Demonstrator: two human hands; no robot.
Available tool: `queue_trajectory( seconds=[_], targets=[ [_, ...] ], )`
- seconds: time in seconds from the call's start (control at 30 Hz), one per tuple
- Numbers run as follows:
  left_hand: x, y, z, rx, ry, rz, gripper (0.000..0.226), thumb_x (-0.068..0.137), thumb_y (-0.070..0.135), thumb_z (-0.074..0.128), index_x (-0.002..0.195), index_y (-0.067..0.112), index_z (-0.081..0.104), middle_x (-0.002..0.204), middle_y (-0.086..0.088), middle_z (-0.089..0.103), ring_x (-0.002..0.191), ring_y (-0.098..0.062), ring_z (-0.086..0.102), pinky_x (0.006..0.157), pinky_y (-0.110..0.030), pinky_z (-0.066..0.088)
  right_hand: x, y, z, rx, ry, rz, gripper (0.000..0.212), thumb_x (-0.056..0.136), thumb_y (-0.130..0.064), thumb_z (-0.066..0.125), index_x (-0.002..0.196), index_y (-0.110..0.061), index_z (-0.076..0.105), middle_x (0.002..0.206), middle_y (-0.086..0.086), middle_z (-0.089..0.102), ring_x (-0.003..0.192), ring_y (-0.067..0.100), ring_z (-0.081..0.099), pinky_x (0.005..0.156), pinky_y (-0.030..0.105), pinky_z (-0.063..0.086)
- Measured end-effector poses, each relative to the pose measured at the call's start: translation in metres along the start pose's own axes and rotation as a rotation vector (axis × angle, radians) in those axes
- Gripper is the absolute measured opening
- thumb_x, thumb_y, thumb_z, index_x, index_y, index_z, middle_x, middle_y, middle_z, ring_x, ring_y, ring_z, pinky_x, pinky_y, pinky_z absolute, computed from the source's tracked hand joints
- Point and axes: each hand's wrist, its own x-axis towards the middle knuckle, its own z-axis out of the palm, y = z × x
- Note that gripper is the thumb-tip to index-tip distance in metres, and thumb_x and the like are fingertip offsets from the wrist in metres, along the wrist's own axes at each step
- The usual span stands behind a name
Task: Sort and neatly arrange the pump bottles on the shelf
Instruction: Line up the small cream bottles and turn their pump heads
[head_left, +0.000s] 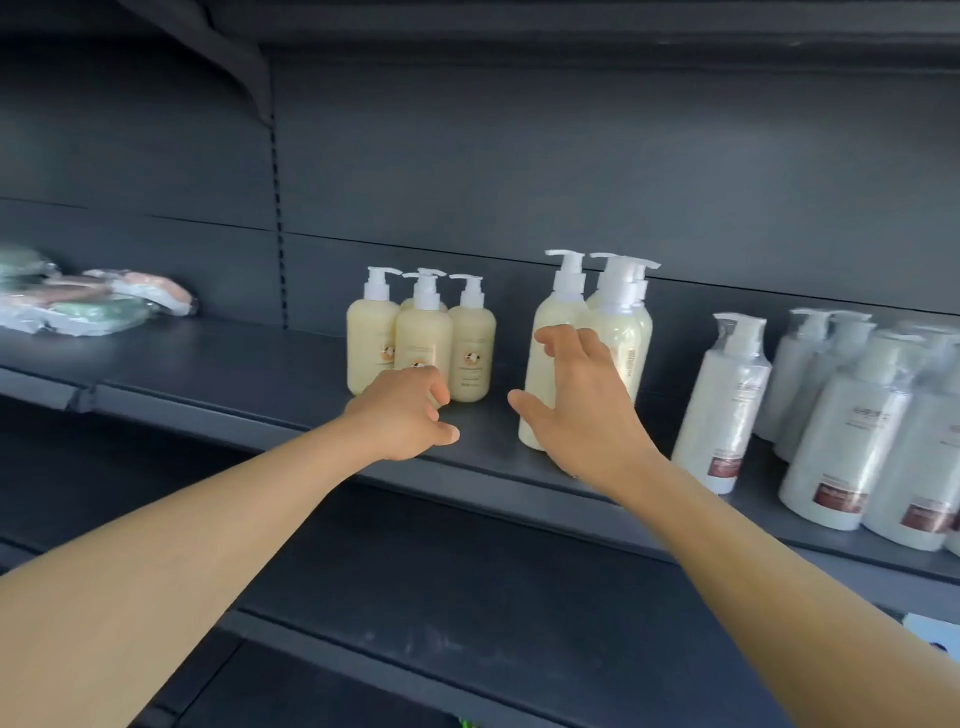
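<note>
Several small cream pump bottles stand clustered on the dark shelf. My left hand hovers just in front of the front small bottle, fingers loosely curled, holding nothing. To their right stand three tall cream pump bottles close together. My right hand is spread in front of the front tall bottle, fingers extended, not clearly gripping it. Farther right, several white wrapped pump bottles stand in a group.
Plastic-wrapped packets lie at the shelf's far left. Bare shelf lies between the packets and the small bottles. A lower dark shelf runs under my arms. The back panel is close behind the bottles.
</note>
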Motion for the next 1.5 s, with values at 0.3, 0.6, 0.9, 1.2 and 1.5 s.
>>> queue_trajectory(
  seconds=[0.3,0.6,0.9,1.2,1.5],
  targets=[
    [0.027,-0.064,-0.023,-0.001,0.100,-0.086,0.057,0.078,0.033,0.072,0.126,0.023,0.042,0.117,0.000,0.055,0.103,-0.020,0.057,0.088,-0.042,0.052,0.035,-0.017,0.063,0.076,-0.204,0.147,0.063,0.083,-0.029,0.066,0.133,-0.011,0.034,0.128,0.009,0.042,0.117,0.025,0.047,0.093,0.032,0.042],
    [0.098,-0.125,-0.036,-0.166,0.108,-0.043,0.074,0.077,0.026,0.074,0.134,0.017,0.028,0.129,-0.005,0.046,0.114,-0.022,0.049,0.093,-0.041,0.047,0.088,-0.037,0.133,0.220,-0.213,0.403,0.073,0.080,-0.026,0.071,0.134,-0.011,0.025,0.131,0.008,0.040,0.100,0.018,0.045,0.076,0.027,0.040],
    [0.152,-0.142,-0.034,-0.399,-0.046,0.092,0.069,0.074,0.027,0.078,0.124,0.015,0.032,0.115,0.002,0.050,0.101,-0.018,0.050,0.075,-0.030,0.043,0.104,-0.040,0.174,0.197,-0.061,0.625,0.066,0.071,-0.033,0.078,0.116,-0.012,0.035,0.113,0.005,0.053,0.098,0.020,0.056,0.077,0.033,0.052],
    [0.165,-0.156,-0.035,-0.450,-0.162,0.186,0.078,0.066,0.027,0.084,0.128,0.017,0.037,0.121,0.005,0.051,0.111,-0.016,0.052,0.090,-0.035,0.048,0.104,-0.042,0.178,0.179,0.021,0.652,0.059,0.065,-0.034,0.081,0.105,-0.014,0.042,0.106,0.001,0.056,0.094,0.017,0.057,0.075,0.030,0.051],
    [0.131,-0.170,-0.050,-0.508,-0.272,0.229,0.081,0.073,0.016,0.079,0.138,0.023,0.032,0.131,0.007,0.050,0.120,-0.012,0.050,0.101,-0.035,0.044,0.081,-0.054,0.164,0.283,-0.034,0.555,0.061,0.066,-0.027,0.082,0.104,-0.021,0.035,0.088,-0.014,0.051,0.074,-0.001,0.050,0.053,0.011,0.038]
  ],
)
